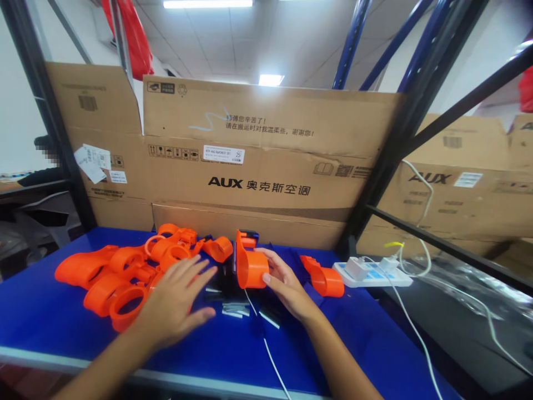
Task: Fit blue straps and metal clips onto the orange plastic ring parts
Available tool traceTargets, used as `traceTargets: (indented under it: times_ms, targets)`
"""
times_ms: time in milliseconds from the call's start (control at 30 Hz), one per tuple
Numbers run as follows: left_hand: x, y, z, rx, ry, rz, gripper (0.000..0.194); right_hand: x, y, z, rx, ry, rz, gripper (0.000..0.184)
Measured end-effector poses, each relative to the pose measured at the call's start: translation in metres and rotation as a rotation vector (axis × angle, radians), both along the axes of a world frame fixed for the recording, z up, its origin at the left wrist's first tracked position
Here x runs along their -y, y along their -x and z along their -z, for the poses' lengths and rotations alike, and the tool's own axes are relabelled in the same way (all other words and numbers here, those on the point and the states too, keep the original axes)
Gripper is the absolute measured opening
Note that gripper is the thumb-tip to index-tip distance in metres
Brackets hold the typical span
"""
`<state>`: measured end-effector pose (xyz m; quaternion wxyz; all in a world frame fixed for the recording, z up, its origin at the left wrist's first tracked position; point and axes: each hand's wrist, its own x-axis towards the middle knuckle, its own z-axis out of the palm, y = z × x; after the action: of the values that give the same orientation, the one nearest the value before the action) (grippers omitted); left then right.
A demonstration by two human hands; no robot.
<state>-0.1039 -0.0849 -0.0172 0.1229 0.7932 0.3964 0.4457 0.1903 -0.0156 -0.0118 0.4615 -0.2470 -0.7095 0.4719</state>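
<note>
My right hand (285,280) grips an orange plastic ring-shaped part (253,269) by its round end, thumb on the near side, and holds it upright above the blue table. My left hand (179,297) hangs with fingers spread and nothing in it, just right of a heap of similar orange plastic parts (127,300). Small pale strips (235,309) lie on the table between my hands. Behind the held part are dark items, partly hidden. Another orange part (327,279) rests to the right of my right hand.
A tall cardboard sheet (258,161) stands along the back of the blue table (200,361). At the right, a white power strip (375,274) holds plugs. A white cable (272,361) runs over the front edge. Dark rack posts (387,144) flank the table.
</note>
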Motion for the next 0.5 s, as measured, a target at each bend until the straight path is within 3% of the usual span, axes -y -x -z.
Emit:
traceTargets:
  times_ms: [100, 167, 300, 500]
  targets:
    - [-0.008, 0.047, 0.02, -0.359, -0.088, -0.193, 0.068, 0.002, 0.006, 0.002, -0.008, 0.066, -0.09, 0.063]
    - [-0.012, 0.062, 0.034, -0.451, -0.144, -0.245, 0.068, 0.003, 0.011, 0.003, 0.005, 0.114, -0.158, 0.064]
    - [-0.013, 0.064, 0.05, -0.477, -0.21, -0.278, 0.064, 0.008, 0.023, 0.005, 0.055, 0.174, -0.215, 0.067]
    - [-0.016, 0.059, 0.047, -0.512, -0.243, -0.382, 0.063, 0.02, 0.042, 0.012, 0.163, 0.188, -0.18, 0.067]
